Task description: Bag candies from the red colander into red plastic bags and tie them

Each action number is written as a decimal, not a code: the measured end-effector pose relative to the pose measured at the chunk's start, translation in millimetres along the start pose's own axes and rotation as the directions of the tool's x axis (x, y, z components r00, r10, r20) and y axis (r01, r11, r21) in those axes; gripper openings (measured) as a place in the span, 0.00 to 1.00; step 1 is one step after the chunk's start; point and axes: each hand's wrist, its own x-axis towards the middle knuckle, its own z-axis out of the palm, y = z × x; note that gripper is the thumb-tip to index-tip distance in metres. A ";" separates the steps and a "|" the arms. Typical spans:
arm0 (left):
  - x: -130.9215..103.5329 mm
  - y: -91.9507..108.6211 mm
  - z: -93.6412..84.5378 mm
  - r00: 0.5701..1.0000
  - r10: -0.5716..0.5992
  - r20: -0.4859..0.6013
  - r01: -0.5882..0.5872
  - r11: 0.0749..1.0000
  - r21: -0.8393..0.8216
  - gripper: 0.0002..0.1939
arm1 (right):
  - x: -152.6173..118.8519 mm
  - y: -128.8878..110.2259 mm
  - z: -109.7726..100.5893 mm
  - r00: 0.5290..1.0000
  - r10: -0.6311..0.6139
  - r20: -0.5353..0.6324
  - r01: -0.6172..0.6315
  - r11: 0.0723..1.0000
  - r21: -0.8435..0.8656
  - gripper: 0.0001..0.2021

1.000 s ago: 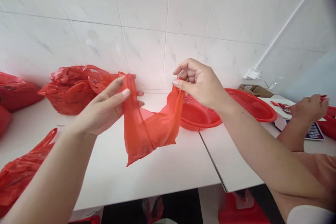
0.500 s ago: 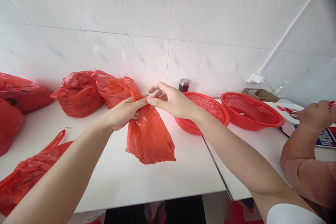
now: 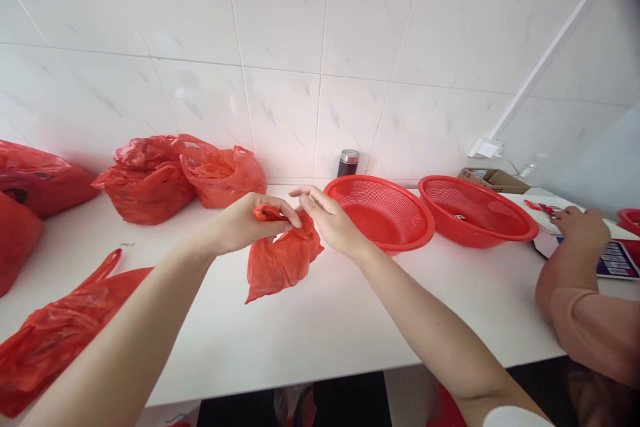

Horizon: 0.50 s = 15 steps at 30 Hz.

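My left hand (image 3: 250, 220) is closed around the gathered neck of a small red plastic bag (image 3: 280, 263), its thumb and forefinger pinching the film. The bag hangs crumpled above the white table (image 3: 280, 353), and what is inside is hidden. Just right of the pinch is my right hand (image 3: 330, 217), thumb and forefinger stretched out and a little apart. Its fingertips are close to the top of the bag, and the bag's right edge reaches its palm side. Its lower fingers are partly hidden.
Several filled red bags (image 3: 147, 187) stand along the wall, and another red bag (image 3: 65, 320) lies beside my left forearm. Red baskets (image 3: 425, 233) stand to the right, near a dark flask (image 3: 349, 163). A co-worker's hand (image 3: 583, 223) is over a scale (image 3: 617, 260).
The bag has bunched up and tilted left, its bottom higher than before. My right hand has moved slightly down and right. The co-worker's hand has moved left and lower.
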 end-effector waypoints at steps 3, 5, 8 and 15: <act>4.1 -7.2 16.9 0.962 0.071 -0.264 0.003 0.962 0.272 0.07 | 4.1 20.0 4.7 0.996 0.091 0.021 -0.093 0.988 0.124 0.15; 7.9 -13.3 29.2 0.890 0.215 -0.403 -0.036 0.913 0.407 0.10 | 4.1 23.8 7.6 0.983 0.163 0.088 -0.181 0.941 0.286 0.14; 11.0 -20.6 42.4 0.774 0.384 -0.503 -0.146 0.882 0.448 0.12 | 0.6 20.8 8.5 0.949 0.249 0.193 -0.309 0.860 0.407 0.14; -27.6 -68.6 47.7 0.899 0.003 -0.439 0.056 0.991 0.122 0.17 | -32.0 23.8 -30.7 0.975 0.214 -0.062 -0.156 0.853 0.498 0.16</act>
